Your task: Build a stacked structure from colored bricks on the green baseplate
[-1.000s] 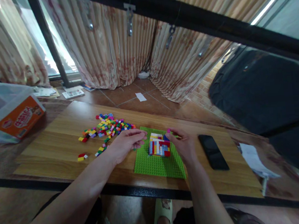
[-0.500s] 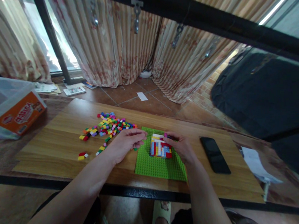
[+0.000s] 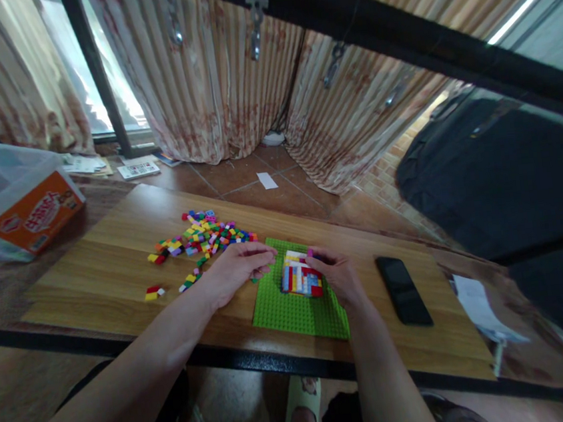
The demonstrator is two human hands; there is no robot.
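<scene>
A green baseplate [image 3: 291,307] lies on the wooden table [image 3: 117,275] with a small block of many-coloured bricks [image 3: 299,277] built on it. My right hand [image 3: 336,274] sits at the block's right side, fingers pinched on a small pink brick [image 3: 310,253] at the block's far right corner. My left hand [image 3: 237,269] rests on the table at the baseplate's left edge, fingers curled; whether it holds anything is hidden. A pile of loose coloured bricks [image 3: 204,236] lies beyond the left hand.
A black phone [image 3: 402,282] lies right of the baseplate. A few stray bricks [image 3: 154,293] sit at the left. A clear plastic bag with an orange box [image 3: 30,214] stands far left. White paper [image 3: 480,307] lies at the table's right end. Curtains hang behind.
My right hand has moved slightly left and down, bringing the pink brick onto the block's far right corner. My left hand has stayed put. The camera has shifted a little.
</scene>
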